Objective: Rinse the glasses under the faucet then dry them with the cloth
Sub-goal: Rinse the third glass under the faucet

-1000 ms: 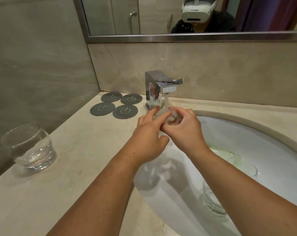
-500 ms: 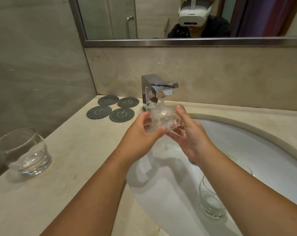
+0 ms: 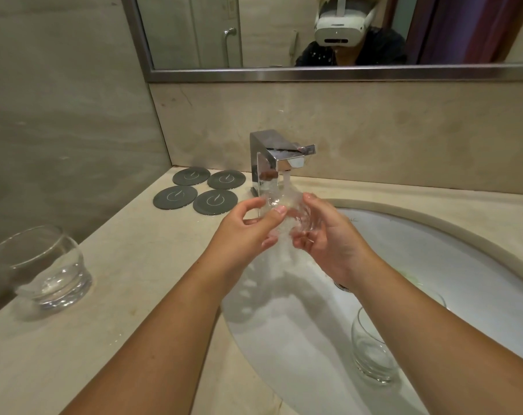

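Note:
A clear round glass is under the running chrome faucet, with water splashing over it. My left hand grips its left side, thumb on the glass. My right hand cups it from the right and below, fingers curled round it. A second clear glass stands on the counter at the far left. A third glass lies in the white sink basin, partly behind my right forearm. No cloth is in view.
Several dark grey round coasters lie on the beige counter left of the faucet. A mirror hangs above the backsplash. The side wall stands close on the left.
The glass has turned between my hands under the stream. My left thumb now lies across its front and my right hand has opened a little more beneath it.

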